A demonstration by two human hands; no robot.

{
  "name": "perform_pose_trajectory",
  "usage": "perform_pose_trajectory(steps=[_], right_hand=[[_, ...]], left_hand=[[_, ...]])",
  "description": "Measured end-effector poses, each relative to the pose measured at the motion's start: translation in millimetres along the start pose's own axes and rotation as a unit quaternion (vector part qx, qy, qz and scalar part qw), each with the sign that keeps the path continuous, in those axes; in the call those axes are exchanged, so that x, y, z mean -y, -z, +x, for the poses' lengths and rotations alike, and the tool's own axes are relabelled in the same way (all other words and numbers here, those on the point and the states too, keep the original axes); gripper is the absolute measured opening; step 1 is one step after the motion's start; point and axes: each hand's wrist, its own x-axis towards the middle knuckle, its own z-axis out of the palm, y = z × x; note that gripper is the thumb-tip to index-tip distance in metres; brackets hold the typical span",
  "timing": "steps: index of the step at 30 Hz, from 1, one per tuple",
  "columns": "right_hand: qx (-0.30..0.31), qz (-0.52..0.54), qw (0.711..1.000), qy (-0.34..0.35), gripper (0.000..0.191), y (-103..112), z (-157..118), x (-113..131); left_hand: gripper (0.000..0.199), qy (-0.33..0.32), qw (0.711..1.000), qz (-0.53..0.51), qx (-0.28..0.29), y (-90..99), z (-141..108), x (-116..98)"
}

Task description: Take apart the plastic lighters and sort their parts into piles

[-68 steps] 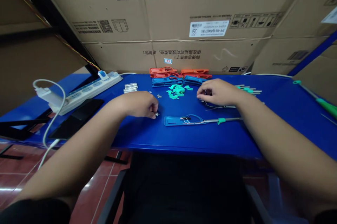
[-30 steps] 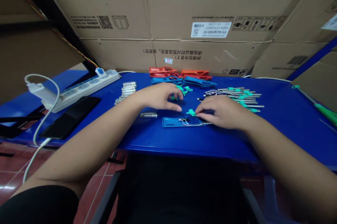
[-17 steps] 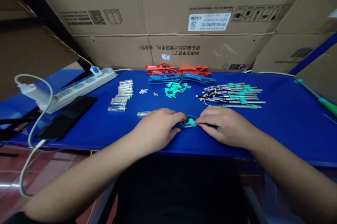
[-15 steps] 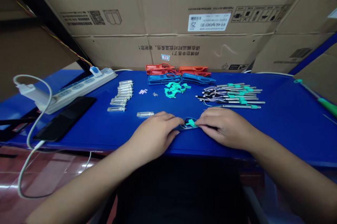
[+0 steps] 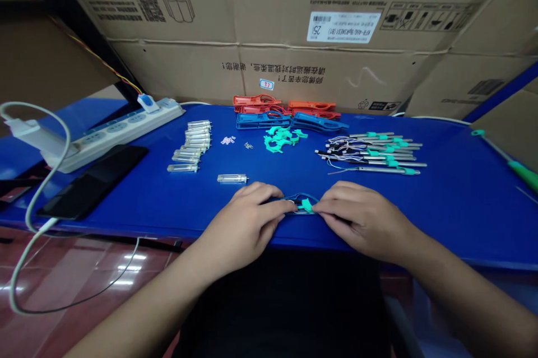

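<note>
Near the table's front edge lies a blue shell (image 5: 300, 196), partly hidden by my fingers, with a green clip and thin wires in it. My left hand (image 5: 256, 218) is closed on the shell's left part, its index finger pressed at the wires. My right hand (image 5: 357, 215) pinches the right end of the green clip (image 5: 307, 205). A clear plastic part (image 5: 232, 178) lies just beyond my left hand. Past my right hand are several metal rods (image 5: 386, 170) with green clips and wires.
Orange and red shells (image 5: 313, 106), blue shells (image 5: 263, 120) and loose green clips (image 5: 275, 142) lie at the back. Clear parts (image 5: 191, 148), a power strip (image 5: 113, 134) and a phone (image 5: 92, 181) are left. A screwdriver (image 5: 523, 170) is far right; cardboard (image 5: 269, 10) stands behind.
The view has shifted slightly. My left index finger has moved further right over the wires, beside the green clip, and the clip looks turned a little. My right hand keeps its pinch.
</note>
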Motion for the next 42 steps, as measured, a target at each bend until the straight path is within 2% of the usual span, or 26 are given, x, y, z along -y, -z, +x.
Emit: perform_pose_trajectory(steps=[6, 16, 20, 25, 29, 34, 42], right_hand=[[-0.014, -0.04, 0.999, 0.015, 0.022, -2.4, -1.3, -0.8], [-0.01, -0.038, 0.999, 0.027, 0.021, -3.4, 0.6, -1.3], [-0.017, -0.051, 0.997, 0.055, 0.021, -2.4, -2.4, -0.1], [-0.021, -0.061, 0.997, 0.053, 0.02, -3.6, -9.5, 0.2], [-0.042, -0.09, 0.992, 0.074, 0.019, -3.0, -11.5, -1.0], [-0.073, -0.076, 0.994, 0.033, 0.018, 0.3, -10.3, -0.8], [-0.049, -0.085, 0.995, 0.034, 0.018, -11.9, -12.3, 1.5]], left_hand=[[0.029, 0.0, 1.0, -0.007, -0.002, 0.3, 0.6, -0.5], [0.039, -0.001, 1.0, 0.007, 0.02, 1.1, -1.0, 1.7], [0.042, -0.011, 1.0, 0.015, 0.012, -0.3, -3.3, 1.9], [0.041, -0.043, 0.998, 0.047, -0.016, -3.4, -5.8, 2.0], [0.04, -0.046, 0.998, 0.047, -0.007, -2.1, -4.1, 1.5], [0.04, -0.043, 0.998, 0.045, -0.006, -1.1, -2.6, 0.8], [0.041, -0.027, 0.999, 0.04, 0.013, 0.5, -2.6, -1.4]])
